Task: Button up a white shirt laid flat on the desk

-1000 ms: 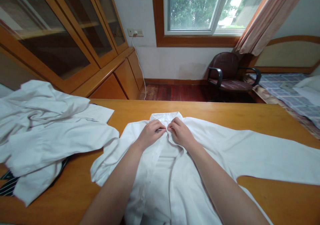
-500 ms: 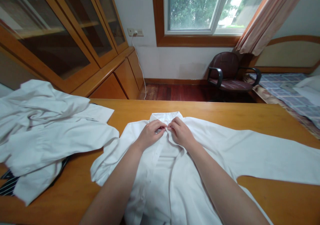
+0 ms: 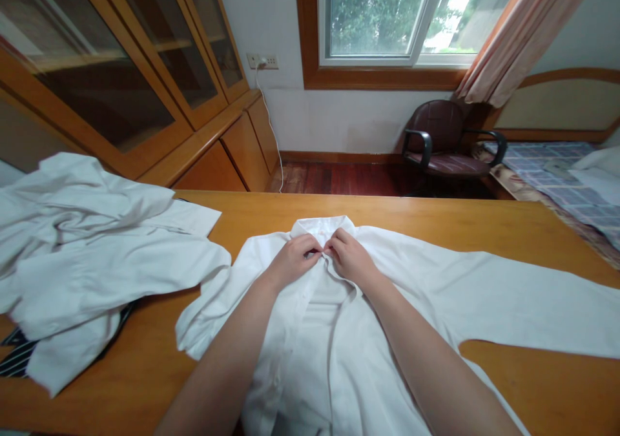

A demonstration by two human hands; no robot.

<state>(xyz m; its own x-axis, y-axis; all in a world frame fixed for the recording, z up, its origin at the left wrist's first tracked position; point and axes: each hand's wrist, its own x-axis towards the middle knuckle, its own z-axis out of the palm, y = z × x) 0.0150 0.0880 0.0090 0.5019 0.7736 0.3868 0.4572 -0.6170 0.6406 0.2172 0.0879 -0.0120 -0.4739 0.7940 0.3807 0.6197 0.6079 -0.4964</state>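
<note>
A white long-sleeved shirt (image 3: 411, 274) lies face up on the wooden table (image 3: 387, 211), its collar toward the far edge. The front hangs apart below the chest. My left hand (image 3: 296, 258) pinches one front edge just under the collar. Close against it, my right hand (image 3: 349, 255) pinches the other edge, fingertips nearly touching those of the left. Whatever small part of the placket sits between the fingertips is hidden. One sleeve stretches out flat to the right; the other is bunched at the left.
A heap of white shirts (image 3: 97, 249) covers the table's left side, with a dark striped cloth (image 3: 19, 355) under it. Beyond the table stand a glass-doored cabinet (image 3: 194, 119), an office chair (image 3: 443, 139) and a bed (image 3: 557, 171).
Both hands stay at the same spot below the collar. Only the fingers have shifted slightly; the shirt lies as before.
</note>
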